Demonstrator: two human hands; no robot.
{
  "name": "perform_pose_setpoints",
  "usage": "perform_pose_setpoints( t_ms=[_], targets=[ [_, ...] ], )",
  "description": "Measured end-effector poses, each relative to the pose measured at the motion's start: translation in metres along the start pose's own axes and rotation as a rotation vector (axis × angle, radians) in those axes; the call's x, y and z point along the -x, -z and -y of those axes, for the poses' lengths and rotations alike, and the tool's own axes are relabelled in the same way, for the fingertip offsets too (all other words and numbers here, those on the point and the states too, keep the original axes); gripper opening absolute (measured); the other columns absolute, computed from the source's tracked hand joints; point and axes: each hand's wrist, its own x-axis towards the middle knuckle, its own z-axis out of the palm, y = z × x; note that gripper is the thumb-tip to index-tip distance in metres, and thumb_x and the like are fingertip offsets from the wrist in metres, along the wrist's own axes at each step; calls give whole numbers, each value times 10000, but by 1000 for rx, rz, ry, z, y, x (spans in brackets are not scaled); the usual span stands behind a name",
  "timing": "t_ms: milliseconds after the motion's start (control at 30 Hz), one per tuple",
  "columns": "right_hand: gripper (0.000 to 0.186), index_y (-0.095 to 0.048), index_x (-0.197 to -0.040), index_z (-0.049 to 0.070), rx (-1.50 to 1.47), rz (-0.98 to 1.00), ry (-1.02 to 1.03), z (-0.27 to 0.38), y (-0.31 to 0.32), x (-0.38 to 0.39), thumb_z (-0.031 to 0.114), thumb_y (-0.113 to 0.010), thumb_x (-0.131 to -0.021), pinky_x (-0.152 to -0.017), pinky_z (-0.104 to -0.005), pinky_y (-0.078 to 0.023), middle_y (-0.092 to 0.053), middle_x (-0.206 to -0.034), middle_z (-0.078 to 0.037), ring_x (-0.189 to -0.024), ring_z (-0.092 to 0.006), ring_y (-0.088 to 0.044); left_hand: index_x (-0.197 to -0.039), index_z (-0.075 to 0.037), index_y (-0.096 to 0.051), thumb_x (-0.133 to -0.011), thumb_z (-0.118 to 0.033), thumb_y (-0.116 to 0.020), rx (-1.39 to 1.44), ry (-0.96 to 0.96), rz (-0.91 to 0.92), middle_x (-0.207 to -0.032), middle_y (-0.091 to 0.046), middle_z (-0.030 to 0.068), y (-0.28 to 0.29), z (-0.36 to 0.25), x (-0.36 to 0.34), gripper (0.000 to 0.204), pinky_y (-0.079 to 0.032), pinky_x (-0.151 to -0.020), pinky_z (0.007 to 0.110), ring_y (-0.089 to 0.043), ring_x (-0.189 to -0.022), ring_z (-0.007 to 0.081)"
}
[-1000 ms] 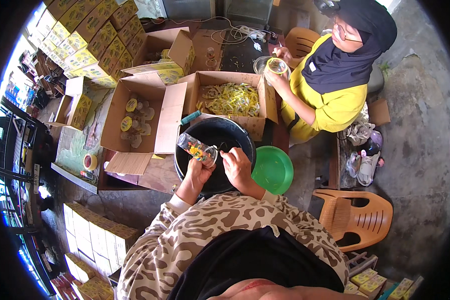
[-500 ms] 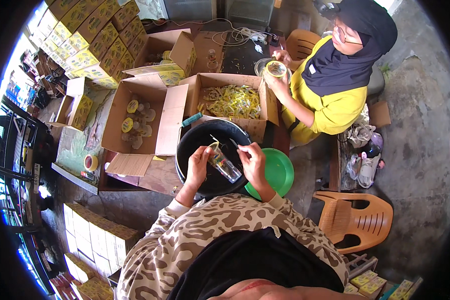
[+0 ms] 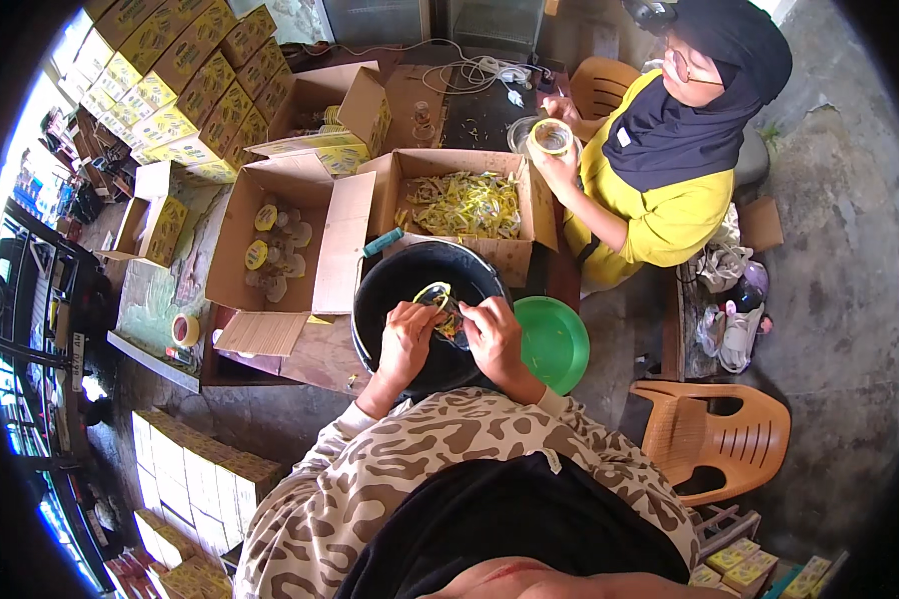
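Concrete floor [image 3: 839,329], cartons [image 3: 175,85] stacked far left. Head view: clear cup [image 3: 451,323] is between both hands, tilted over the black bucket [image 3: 368,304]. Left hand [image 3: 407,337] has fingers clamped by its yellow rim. Right hand [image 3: 493,334] is against the other side; fingertips hidden, can't tell if clamped. Risks: loose left grip on a smooth wall could drop the cup into the bucket; uneven squeeze could dent it, wall looks thin. Green basin [image 3: 552,346] sits just right.
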Motion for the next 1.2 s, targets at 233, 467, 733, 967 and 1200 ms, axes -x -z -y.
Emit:
perform_pose_setpoints(
  t_ms=[233, 467, 733, 967, 1200],
  targets=[
    [176, -667, -952, 36, 59, 12, 4, 1, -9, 0, -19, -741, -802, -644, -409, -476, -532, -803, -92, -746, -277, -586, -936, -15, -708, -869, -65, -692, 2, 6, -36, -834, -690, 136, -8, 3, 3, 86, -507, -744, 415, -640, -788, 327],
    [107, -687, -931, 1, -295, 12, -287, -7, -21, 2, -24, -741, -841, -611, -358, -516, -617, -804, -121, -694, -254, -657, -916, -7, -703, -871, -50, -682, -66, 26, -23, -793, -669, 147, -8, 6, 4, 66, -518, -794, 437, -652, -791, 343],
    [134, -700, -948, 9, -379, 43, -292, -26, -20, 11, -26, -763, -835, -611, -311, -524, -654, -825, -113, -670, -212, -675, -1004, 14, -693, -895, -11, -643, 79, 58, -13, -881, -663, 176, -11, 6, 8, 123, -499, -962, 500, -657, -833, 391],
    [179, -677, -952, 29, -274, -68, -315, -24, -9, 8, -49, -757, -812, -570, -359, -485, -609, -796, -108, -646, -240, -630, -1016, 18, -684, -844, 37, -654, 90, 44, -22, -874, -648, 178, -6, 0, 3, 175, -535, -735, 429, -655, -806, 383],
    [213, -689, -953, 58, -69, 4, -56, -1, -5, 6, -44, -750, -776, -599, -392, -496, -570, -792, -85, -704, -275, -612, -954, 19, -681, -819, 44, -677, 64, 24, -52, -850, -628, 176, -9, -3, 1, 137, -520, -674, 433, -644, -765, 377]
  ],
)
